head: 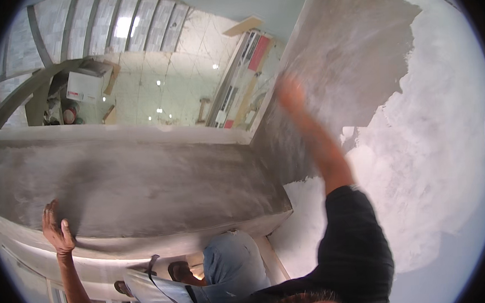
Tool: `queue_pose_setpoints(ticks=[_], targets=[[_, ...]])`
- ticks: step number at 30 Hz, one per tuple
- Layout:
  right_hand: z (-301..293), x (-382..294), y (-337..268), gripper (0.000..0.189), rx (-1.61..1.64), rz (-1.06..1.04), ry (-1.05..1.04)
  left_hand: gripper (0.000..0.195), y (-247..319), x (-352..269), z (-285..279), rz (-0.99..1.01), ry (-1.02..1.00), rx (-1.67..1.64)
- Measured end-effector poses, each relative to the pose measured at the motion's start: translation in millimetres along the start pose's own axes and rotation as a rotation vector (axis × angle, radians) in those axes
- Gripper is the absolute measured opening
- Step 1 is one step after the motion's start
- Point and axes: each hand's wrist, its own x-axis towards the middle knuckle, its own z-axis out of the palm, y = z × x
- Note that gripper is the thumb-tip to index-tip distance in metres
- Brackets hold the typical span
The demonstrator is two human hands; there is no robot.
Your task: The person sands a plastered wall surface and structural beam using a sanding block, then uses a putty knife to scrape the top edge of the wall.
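My left hand [58, 233] rests with thumb apart at the near edge of a grey cement-plastered ledge [145, 190], its fingers over the surface. Nothing shows in it. My right hand [291, 93], blurred, is raised at the grey plastered wall [344, 49] on the right, close to the corner with the opening. Its fingers look curled, and I cannot tell whether they hold anything. White coating [425, 148] meets the grey along a ragged edge on that wall. A light border [120, 132] runs along the ledge's far side.
Beyond the ledge the view drops to a lower tiled floor [172, 85]. Down there are a staircase [105, 24], a white box [83, 86], a hammer-like tool [203, 110] and long boards [238, 76]. My bent knee [234, 256] is against the ledge's near side.
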Motion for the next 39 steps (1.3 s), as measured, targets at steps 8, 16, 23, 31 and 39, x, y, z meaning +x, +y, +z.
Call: queue_pose_setpoints(ticks=[8,16,23,31,39], targets=[[-49.9,102.0,129.1,0.038,0.025,0.214,0.386,0.057,4.3,1.7,-0.8,-0.022,-0.011,-0.005],[37.0,-48.2,-25.3,0.046,0.062,0.001,-0.049,0.056,3.8,5.6,0.5,0.014,0.010,-0.016],[-132.9,16.7,71.6,0.046,0.012,0.068,-0.016,0.056,8.3,4.5,3.3,-0.049,0.025,-0.006],[42.3,-191.9,-123.7,0.031,0.364,-0.504,-0.187,0.049,18.8,12.5,-5.0,-0.028,0.067,0.012],[54.0,-198.9,-129.1,0.040,0.451,-0.066,-0.369,0.052,22.7,14.2,-4.0,-0.047,0.069,-0.050]])
